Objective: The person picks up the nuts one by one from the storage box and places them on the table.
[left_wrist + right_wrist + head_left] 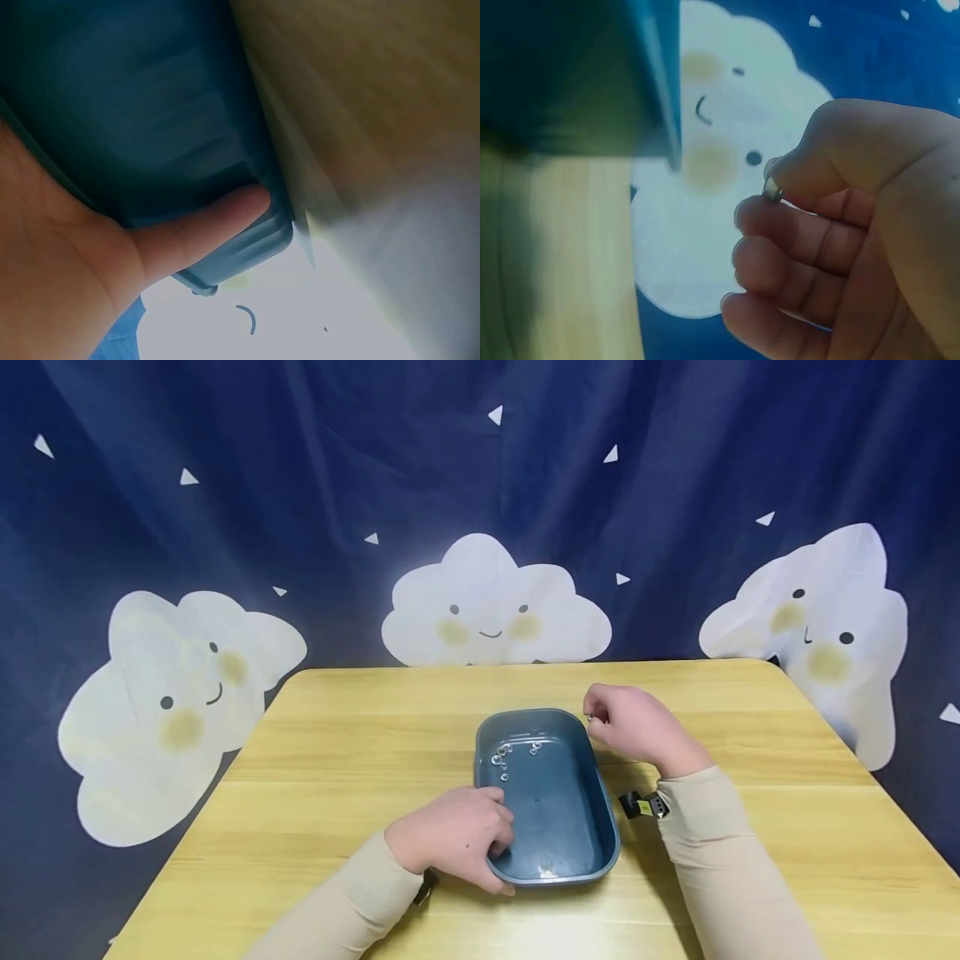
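A dark blue plastic bin (551,814) stands on the table, with several small silvery metal nuts (497,760) scattered near its far end. My left hand (457,835) grips the bin's near left corner, fingers curled over the rim. In the left wrist view, the thumb of that hand (67,255) lies along the outside of the bin's wall (172,112). Just beyond the far right rim, my right hand (637,727) is raised and pinches a small metal nut (772,190) between thumb and index finger. The nut is partly hidden by the fingertips.
The light wooden table (360,727) extends on both sides of the bin. Behind it hangs a dark blue curtain (450,460) printed with white clouds and triangles. Black straps with small devices (643,806) sit at both wrists.
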Available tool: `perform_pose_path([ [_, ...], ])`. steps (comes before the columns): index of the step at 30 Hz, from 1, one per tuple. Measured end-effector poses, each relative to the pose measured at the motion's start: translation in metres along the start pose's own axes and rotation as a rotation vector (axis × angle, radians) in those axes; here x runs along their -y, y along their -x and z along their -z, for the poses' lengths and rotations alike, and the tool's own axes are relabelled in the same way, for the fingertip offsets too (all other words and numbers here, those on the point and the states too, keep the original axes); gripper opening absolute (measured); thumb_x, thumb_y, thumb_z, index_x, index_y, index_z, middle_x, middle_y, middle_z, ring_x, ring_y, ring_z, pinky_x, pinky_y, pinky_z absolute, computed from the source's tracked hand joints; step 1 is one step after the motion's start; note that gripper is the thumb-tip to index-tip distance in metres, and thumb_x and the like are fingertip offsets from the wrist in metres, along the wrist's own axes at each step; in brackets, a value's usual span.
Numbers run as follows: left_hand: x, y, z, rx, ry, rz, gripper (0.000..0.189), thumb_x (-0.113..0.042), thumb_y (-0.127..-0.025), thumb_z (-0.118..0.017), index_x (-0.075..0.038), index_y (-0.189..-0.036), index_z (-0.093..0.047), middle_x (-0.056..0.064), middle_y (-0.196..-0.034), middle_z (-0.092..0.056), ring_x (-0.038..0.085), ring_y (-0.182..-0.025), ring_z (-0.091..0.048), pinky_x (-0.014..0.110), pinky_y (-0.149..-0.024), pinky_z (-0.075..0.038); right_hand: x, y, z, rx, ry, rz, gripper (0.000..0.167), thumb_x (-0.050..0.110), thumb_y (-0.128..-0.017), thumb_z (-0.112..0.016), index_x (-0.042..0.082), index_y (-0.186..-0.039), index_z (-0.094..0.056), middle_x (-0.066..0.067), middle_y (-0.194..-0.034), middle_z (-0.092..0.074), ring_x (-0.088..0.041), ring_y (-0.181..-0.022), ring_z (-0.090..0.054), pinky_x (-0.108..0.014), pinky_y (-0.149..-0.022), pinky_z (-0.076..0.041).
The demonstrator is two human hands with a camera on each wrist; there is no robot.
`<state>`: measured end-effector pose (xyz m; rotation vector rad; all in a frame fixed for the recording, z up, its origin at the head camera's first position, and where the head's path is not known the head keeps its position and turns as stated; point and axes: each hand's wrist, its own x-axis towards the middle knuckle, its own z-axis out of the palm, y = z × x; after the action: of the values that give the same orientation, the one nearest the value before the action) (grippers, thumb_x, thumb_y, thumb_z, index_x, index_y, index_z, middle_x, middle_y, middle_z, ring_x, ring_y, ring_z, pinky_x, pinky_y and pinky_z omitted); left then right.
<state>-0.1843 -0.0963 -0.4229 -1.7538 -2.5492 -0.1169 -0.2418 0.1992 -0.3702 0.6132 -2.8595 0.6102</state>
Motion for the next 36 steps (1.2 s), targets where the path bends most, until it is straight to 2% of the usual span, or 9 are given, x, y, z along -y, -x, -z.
perform_pose_path([
  [11, 0.001, 0.0, -0.003, 0.002, 0.005, 0.005, 0.052, -0.067, -0.069, -0.077, -0.03, -0.054, -0.044, -0.023, -0.064, -0.037, 0.006, -0.07, -0.035, 0.016, -0.058, -0.028, -0.029, 0.0, -0.013, 0.126, -0.048, -0.084, 0.008, 0.009, -0.081, -0.062, 0.013, -0.085, -0.058, 0.002, -0.072, -0.053, -0.019, -0.068, -0.051, -0.036, -0.065, -0.041],
  [20, -0.002, 0.001, 0.002, -0.001, 0.006, 0.008, 0.052, -0.066, -0.069, -0.078, -0.03, -0.054, -0.044, -0.023, -0.064, -0.037, 0.005, -0.07, -0.035, 0.015, -0.058, -0.028, -0.047, 0.002, -0.027, 0.209, -0.006, -0.177, 0.002, 0.014, -0.086, -0.063, 0.013, -0.085, -0.061, 0.0, -0.078, -0.06, -0.021, -0.073, -0.054, -0.039, -0.069, -0.043],
  [24, -0.002, 0.001, 0.001, -0.003, -0.003, 0.006, 0.052, -0.066, -0.07, -0.077, -0.03, -0.054, -0.044, -0.024, -0.064, -0.037, 0.005, -0.07, -0.035, 0.015, -0.058, -0.027, -0.051, 0.002, -0.035, 0.242, 0.027, -0.161, 0.004, 0.012, -0.086, -0.062, 0.015, -0.083, -0.063, 0.001, -0.08, -0.062, -0.021, -0.074, -0.055, -0.039, -0.07, -0.044],
  [30, -0.003, 0.002, 0.001, -0.012, -0.013, 0.002, 0.052, -0.066, -0.069, -0.077, -0.031, -0.053, -0.044, -0.024, -0.064, -0.036, 0.005, -0.069, -0.034, 0.015, -0.058, -0.027, -0.052, 0.002, -0.041, 0.226, 0.047, -0.115, 0.011, 0.007, -0.082, -0.06, 0.017, -0.077, -0.059, 0.002, -0.076, -0.058, -0.02, -0.073, -0.054, -0.038, -0.069, -0.042],
  [36, -0.002, 0.001, 0.001, -0.008, -0.015, -0.002, 0.051, -0.066, -0.07, -0.077, -0.031, -0.054, -0.044, -0.024, -0.064, -0.037, 0.005, -0.069, -0.035, 0.015, -0.058, -0.028, -0.053, 0.003, -0.038, 0.23, 0.037, -0.141, 0.009, 0.008, -0.084, -0.061, 0.016, -0.081, -0.063, 0.002, -0.08, -0.061, -0.021, -0.075, -0.056, -0.04, -0.072, -0.045],
])
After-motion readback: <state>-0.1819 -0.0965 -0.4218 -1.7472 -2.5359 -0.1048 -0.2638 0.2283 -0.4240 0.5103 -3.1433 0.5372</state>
